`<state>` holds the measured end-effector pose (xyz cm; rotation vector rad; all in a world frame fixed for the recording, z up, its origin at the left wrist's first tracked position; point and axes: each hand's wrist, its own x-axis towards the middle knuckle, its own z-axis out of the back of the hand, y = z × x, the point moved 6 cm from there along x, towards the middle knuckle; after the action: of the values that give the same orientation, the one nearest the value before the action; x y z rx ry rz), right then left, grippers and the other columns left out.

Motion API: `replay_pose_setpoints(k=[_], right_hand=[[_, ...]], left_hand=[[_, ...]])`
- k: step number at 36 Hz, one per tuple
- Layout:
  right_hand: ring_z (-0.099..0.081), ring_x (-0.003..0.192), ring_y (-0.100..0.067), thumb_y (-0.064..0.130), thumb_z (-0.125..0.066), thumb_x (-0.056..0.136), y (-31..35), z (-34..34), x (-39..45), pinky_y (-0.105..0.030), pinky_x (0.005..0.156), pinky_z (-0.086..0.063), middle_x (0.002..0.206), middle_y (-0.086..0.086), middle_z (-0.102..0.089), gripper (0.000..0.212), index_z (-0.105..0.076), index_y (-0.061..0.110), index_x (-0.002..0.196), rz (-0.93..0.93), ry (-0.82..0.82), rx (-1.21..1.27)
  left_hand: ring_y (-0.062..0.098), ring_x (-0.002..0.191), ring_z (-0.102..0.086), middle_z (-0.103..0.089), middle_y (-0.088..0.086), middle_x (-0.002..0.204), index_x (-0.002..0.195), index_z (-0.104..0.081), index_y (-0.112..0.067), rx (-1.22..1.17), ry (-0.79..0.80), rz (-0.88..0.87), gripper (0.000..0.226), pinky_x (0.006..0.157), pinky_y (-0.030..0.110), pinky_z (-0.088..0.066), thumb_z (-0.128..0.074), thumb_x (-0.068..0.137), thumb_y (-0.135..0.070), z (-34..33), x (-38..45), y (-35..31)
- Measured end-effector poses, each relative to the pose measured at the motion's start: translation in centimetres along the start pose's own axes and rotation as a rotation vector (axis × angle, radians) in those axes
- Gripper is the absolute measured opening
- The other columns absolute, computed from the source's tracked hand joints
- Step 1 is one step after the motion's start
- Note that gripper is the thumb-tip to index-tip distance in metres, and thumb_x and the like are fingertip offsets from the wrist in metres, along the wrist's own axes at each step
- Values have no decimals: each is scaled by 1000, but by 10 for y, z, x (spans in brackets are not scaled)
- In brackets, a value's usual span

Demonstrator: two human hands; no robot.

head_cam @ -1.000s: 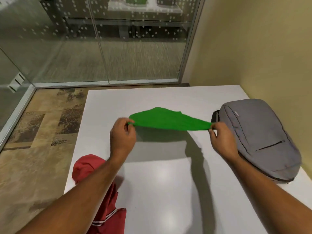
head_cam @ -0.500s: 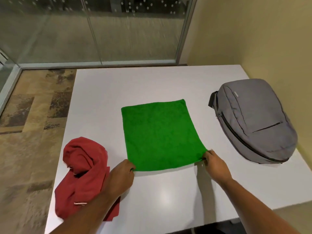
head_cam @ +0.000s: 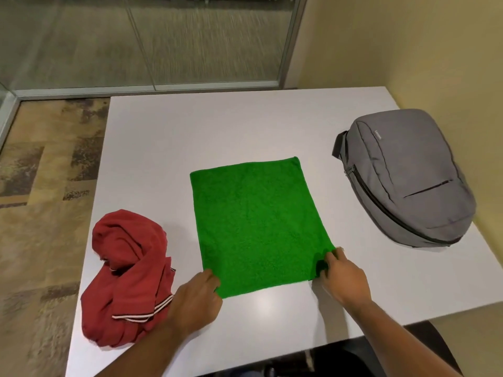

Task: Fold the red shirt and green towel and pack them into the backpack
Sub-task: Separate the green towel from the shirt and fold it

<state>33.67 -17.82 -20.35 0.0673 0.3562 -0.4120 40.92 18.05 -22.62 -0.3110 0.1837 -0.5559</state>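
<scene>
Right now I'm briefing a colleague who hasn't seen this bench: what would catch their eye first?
The green towel, spread flat mid-table, with the left hand and right hand pinching its two near corners. To its left lies the crumpled red shirt; to its right, the grey backpack, zipped shut on the white table.

You have bare bench (head_cam: pixel 217 126) beyond the green towel (head_cam: pixel 255 221); the red shirt (head_cam: pixel 128 276) crowds its left, the backpack (head_cam: pixel 408 180) sits well apart right.

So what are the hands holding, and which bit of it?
The towel: left hand pinches its near left corner, right hand its near right corner.
</scene>
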Motion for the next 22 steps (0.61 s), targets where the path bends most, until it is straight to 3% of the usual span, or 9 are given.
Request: replay_pose_setpoints(k=[4, 7, 10, 12, 14, 18, 22], right_hand=[[-60, 73, -27, 28, -54, 96, 21, 4, 6, -33, 56, -40, 100, -4, -56, 14, -59, 15, 97, 44, -145, 75], [-59, 77, -26, 23, -56, 92, 52, -1, 14, -35, 64, -46, 92, -3, -58, 13, -63, 13, 96, 202, -217, 139], [-60, 99, -26, 23, -51, 90, 95, -4, 20, -38, 84, -48, 111, -4, -64, 31, -65, 14, 116, 384, -220, 198], [-54, 126, -25, 19, -52, 92, 122, -7, 24, -40, 108, -43, 139, -6, -60, 47, -56, 14, 139, 452, -209, 249], [-39, 146, -22, 15, -48, 93, 145, -10, 28, -38, 123, -29, 158, -6, -44, 61, -41, 13, 154, 491, -191, 332], [-26, 155, -13, 24, -35, 105, 169, -17, 42, -34, 127, -21, 167, -3, -32, 56, -31, 15, 161, 522, -198, 512], [-12, 158, -7, 26, -31, 105, 167, -36, 58, -37, 129, -17, 172, 0, -18, 63, -17, 19, 165, 515, -150, 521]], left_hand=[[18, 72, -60, -56, -4, 85, 84, -64, -19, -55, -80, -10, 19, 53, 32, -48, -46, 83, -24, 3, 17, -16], [24, 91, -64, -62, 4, 103, 102, -68, -11, -62, -134, -51, 20, 75, 35, -56, -57, 90, -22, -3, 40, -28], [30, 124, -59, -59, 14, 137, 126, -64, -7, -70, -118, 7, 43, 99, 43, -53, -73, 88, -23, -15, 66, -37], [29, 141, -46, -47, 14, 153, 138, -57, -8, -97, -107, 42, 50, 111, 45, -45, -69, 92, -25, -21, 79, -45], [25, 153, -28, -33, 11, 164, 147, -47, -10, -163, -109, 67, 52, 121, 46, -32, -59, 99, -25, -27, 92, -53], [15, 158, 3, -11, 2, 171, 160, -26, -21, -238, -96, 126, 53, 128, 48, -9, -30, 108, -25, -39, 111, -57], [20, 158, 4, -10, 6, 171, 162, -22, -14, -116, -82, 170, 63, 126, 50, -1, -22, 102, -37, -58, 117, -45]])
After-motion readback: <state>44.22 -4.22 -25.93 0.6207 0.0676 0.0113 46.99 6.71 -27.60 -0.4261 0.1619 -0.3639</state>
